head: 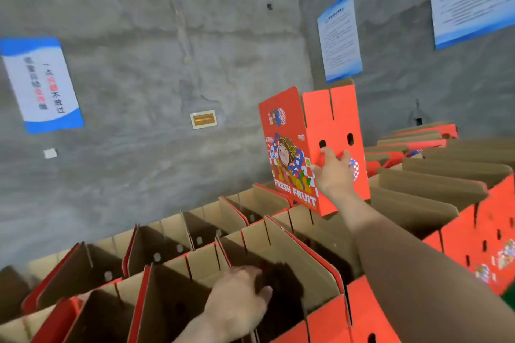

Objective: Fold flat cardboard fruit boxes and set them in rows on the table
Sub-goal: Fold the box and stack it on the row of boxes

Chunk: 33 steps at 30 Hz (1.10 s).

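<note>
Right hand [335, 172] grips the red fruit box [334, 117] by its side wall, holding it upright at the far end of the rows of folded boxes [195, 231]. I see my left hand [239, 295] reaching into a near open box [306, 267]; its fingers are in shadow, so I cannot tell its grip.

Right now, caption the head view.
Right hand holds a red fruit box upright; left hand rests on an open box.

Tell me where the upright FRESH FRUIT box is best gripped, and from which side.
Probably the narrow orange side panel, below its two holes, approached from the near side as the right hand does: the box stands upright, and that panel faces the person.
</note>
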### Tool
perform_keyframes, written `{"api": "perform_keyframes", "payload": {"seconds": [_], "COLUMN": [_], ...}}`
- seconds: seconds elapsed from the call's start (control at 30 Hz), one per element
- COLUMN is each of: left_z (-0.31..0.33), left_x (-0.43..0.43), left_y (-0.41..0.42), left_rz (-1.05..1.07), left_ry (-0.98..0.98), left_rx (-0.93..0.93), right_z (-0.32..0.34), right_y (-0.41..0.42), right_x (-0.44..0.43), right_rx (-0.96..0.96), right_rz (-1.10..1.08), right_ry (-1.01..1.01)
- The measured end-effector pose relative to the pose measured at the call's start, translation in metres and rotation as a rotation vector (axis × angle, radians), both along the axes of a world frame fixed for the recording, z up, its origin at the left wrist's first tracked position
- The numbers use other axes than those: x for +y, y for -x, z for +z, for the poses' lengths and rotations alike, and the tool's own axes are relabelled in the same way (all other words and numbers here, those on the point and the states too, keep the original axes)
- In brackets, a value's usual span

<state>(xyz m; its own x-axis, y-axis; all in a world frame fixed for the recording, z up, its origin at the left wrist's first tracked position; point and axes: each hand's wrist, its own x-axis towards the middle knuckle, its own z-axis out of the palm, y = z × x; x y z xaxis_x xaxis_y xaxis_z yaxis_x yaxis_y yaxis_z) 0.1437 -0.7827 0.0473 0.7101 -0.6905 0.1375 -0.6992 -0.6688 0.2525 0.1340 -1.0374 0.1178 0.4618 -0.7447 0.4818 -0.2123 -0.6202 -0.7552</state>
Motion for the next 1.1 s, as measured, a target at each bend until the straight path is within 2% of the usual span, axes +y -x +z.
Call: {"api": "perform_keyframes", "payload": {"seconds": [0.1,0.27,0.43,0.73,0.93,1.1], "left_z": [0.005,-0.004,-0.011,-0.015,-0.007,0.005], "left_x": [0.003,0.004,0.001,-0.003,0.015,0.042], "left_y": [-0.002,-0.002,-0.004,0.002,0.005,0.019], "left_rz": [-0.003,0.018,0.007,0.022,-0.023,-0.148], "left_ry": [0.076,0.137,0.154,0.179,0.234,0.038], "left_rx": [-0.052,-0.199,-0.197,-0.151,-0.125,-0.117], "right_z": [-0.028,-0.059,-0.058,-0.044,-0.02,0.008], "right_y": [-0.021,-0.029,-0.024,0.008,0.025,0.037], "right_x": [0.007,0.016,0.011,0.041,0.069,0.122], "right_rx": [0.053,0.075,0.294,0.489,0.443,0.295], "right_rz": [0.036,-0.042,-0.033,0.086,0.156,0.269], "right_ry": [-0.007,0.037,-0.181,-0.049,0.055,0.209]}}
